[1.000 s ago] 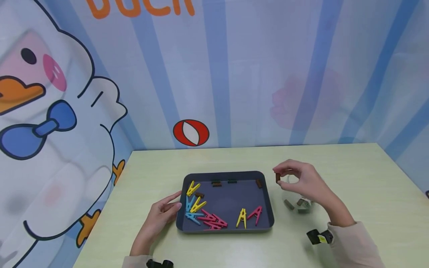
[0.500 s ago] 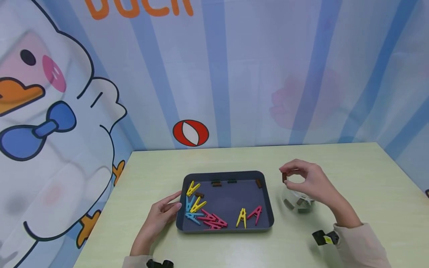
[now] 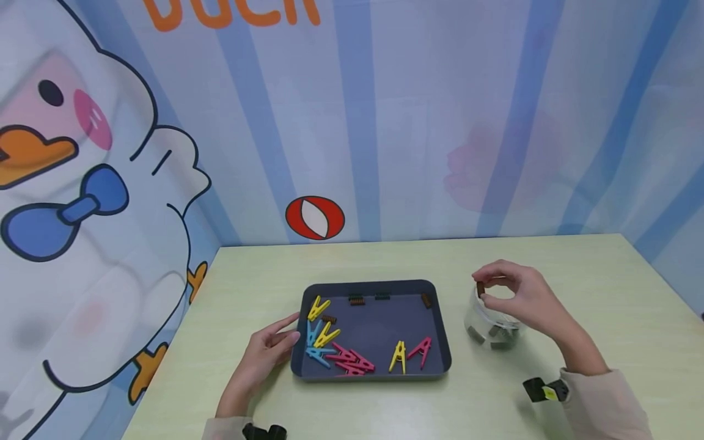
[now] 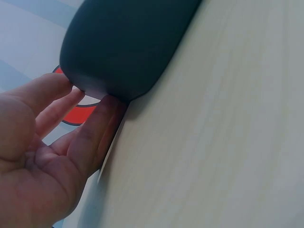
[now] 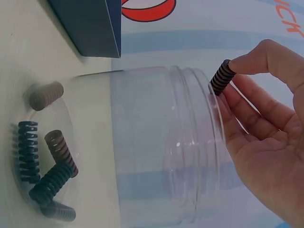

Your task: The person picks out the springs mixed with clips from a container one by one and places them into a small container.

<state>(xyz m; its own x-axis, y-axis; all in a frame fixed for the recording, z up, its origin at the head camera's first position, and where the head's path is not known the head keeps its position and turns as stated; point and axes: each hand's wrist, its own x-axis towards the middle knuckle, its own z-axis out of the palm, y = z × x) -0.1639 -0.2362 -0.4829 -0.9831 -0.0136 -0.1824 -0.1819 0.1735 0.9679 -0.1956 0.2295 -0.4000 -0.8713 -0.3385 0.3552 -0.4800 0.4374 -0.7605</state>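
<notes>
Yellow clips, blue clips and pink clips share a slate-grey tray with brown springs and dark green springs at the lower centre of the head view, on a pale yellow-green table before a blue-striped backdrop bearing a white duck, left, and a red-and-white ball.

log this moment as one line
right hand: pinches brown spring at mouth of clear jar | left hand: touches side of tray | in jar: springs | in tray: clothespins, springs
</notes>
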